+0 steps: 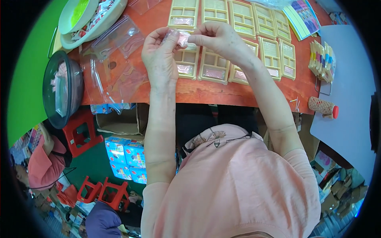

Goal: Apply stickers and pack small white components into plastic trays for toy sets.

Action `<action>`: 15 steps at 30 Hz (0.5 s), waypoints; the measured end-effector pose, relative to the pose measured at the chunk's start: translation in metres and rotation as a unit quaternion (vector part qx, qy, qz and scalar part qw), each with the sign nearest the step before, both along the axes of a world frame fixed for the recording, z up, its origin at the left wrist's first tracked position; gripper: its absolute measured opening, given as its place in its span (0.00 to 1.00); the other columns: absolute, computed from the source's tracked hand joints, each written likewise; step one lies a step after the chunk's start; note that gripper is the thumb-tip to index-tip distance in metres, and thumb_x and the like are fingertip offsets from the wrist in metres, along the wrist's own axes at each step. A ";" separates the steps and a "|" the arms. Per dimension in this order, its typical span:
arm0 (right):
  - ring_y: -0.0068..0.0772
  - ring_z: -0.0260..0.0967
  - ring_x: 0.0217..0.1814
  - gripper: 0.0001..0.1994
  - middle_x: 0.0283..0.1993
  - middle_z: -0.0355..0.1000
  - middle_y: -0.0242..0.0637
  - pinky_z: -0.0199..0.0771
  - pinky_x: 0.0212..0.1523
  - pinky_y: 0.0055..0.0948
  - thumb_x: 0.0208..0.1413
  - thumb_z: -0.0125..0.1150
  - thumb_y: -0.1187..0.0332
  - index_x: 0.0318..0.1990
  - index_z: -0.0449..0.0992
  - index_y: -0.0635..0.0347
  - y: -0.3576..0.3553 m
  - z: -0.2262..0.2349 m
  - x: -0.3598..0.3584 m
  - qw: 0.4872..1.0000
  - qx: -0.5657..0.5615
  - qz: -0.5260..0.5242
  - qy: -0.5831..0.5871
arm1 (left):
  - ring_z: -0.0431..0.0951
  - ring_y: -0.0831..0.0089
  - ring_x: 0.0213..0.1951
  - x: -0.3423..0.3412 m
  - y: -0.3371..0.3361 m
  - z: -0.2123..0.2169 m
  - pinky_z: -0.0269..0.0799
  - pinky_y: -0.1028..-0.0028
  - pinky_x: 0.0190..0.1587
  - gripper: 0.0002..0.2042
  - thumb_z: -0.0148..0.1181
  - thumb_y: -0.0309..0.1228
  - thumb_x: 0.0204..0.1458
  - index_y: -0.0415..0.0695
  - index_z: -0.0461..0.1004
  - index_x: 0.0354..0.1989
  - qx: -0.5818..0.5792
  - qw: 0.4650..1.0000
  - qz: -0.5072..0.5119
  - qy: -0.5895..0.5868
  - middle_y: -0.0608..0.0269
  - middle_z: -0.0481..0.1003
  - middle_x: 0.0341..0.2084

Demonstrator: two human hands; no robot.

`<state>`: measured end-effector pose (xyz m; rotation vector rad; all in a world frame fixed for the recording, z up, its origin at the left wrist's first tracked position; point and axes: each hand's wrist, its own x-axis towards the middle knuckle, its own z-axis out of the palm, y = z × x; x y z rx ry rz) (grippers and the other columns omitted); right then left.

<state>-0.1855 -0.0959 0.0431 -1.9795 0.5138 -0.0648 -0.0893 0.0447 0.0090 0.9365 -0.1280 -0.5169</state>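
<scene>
At the upper centre of the frame, both hands meet above an orange-brown table [206,93], the forearms rising from the lower edge past a pink shirt. The left hand [158,59] stands upright with its back toward the camera, fingers curled inward and thumb pressed to forefinger on the left end of a small clear packet [181,38] with pale pink contents. The right hand [218,39] comes in from the right, wrist bent, its thumb and forefinger pinched on the packet's right end while the other fingers fold loosely. The packet hangs between the two pinches, just above the table and over the nearest trays.

Under and beyond the hands lie rows of cream plastic trays [242,20] with divided compartments; several in the near row hold a pink packet in the lower compartment, and the other compartments look bare. At the left of the table lie loose clear zip bags [119,39]. In the upper left a pale bowl [113,18] holds many small red-and-white packets, with a smaller bowl nested on top showing something yellow-green. Below it a dark round container [59,89] carries pinkish pieces under a clear lid. At the right edge stands a stack of striped cards [323,59].
</scene>
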 end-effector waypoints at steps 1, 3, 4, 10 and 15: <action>0.14 0.66 0.32 0.16 0.29 0.72 0.26 0.65 0.33 0.18 0.56 0.67 0.56 0.39 0.81 0.61 -0.001 0.000 -0.006 0.999 0.014 -0.028 -0.023 | 0.78 0.73 0.33 -0.003 -0.004 -0.001 0.79 0.75 0.34 0.12 0.63 0.17 0.52 0.36 0.70 0.44 -0.001 1.000 -0.005 0.001 0.58 0.75 0.36; 0.12 0.65 0.29 0.14 0.28 0.72 0.26 0.62 0.28 0.17 0.55 0.68 0.58 0.39 0.80 0.61 -0.006 0.000 -0.018 0.996 0.005 -0.069 -0.051 | 0.78 0.74 0.33 -0.010 -0.011 -0.001 0.79 0.76 0.34 0.11 0.63 0.17 0.52 0.36 0.72 0.43 0.004 1.000 -0.020 -0.003 0.58 0.76 0.36; 0.12 0.65 0.29 0.14 0.28 0.72 0.26 0.62 0.28 0.17 0.55 0.68 0.58 0.39 0.80 0.61 -0.012 0.001 -0.024 0.996 0.004 -0.071 -0.051 | 0.78 0.74 0.33 -0.012 -0.013 -0.002 0.79 0.76 0.34 0.11 0.63 0.17 0.52 0.36 0.72 0.43 0.004 1.000 -0.023 -0.002 0.58 0.76 0.36; 0.11 0.62 0.27 0.14 0.30 0.72 0.26 0.56 0.24 0.16 0.56 0.65 0.63 0.44 0.79 0.62 -0.061 -0.014 -0.029 0.977 0.063 -0.184 -0.090 | 0.78 0.74 0.31 -0.017 -0.022 -0.002 0.79 0.76 0.33 0.08 0.63 0.17 0.53 0.36 0.73 0.40 0.023 0.999 -0.020 0.013 0.59 0.76 0.35; 0.17 0.69 0.34 0.16 0.33 0.74 0.29 0.68 0.31 0.19 0.59 0.62 0.61 0.47 0.80 0.64 -0.065 -0.025 -0.014 0.985 0.050 -0.153 -0.065 | 0.79 0.74 0.31 -0.022 -0.028 0.000 0.80 0.75 0.34 0.08 0.63 0.17 0.53 0.35 0.72 0.39 0.041 0.998 -0.037 0.015 0.59 0.75 0.34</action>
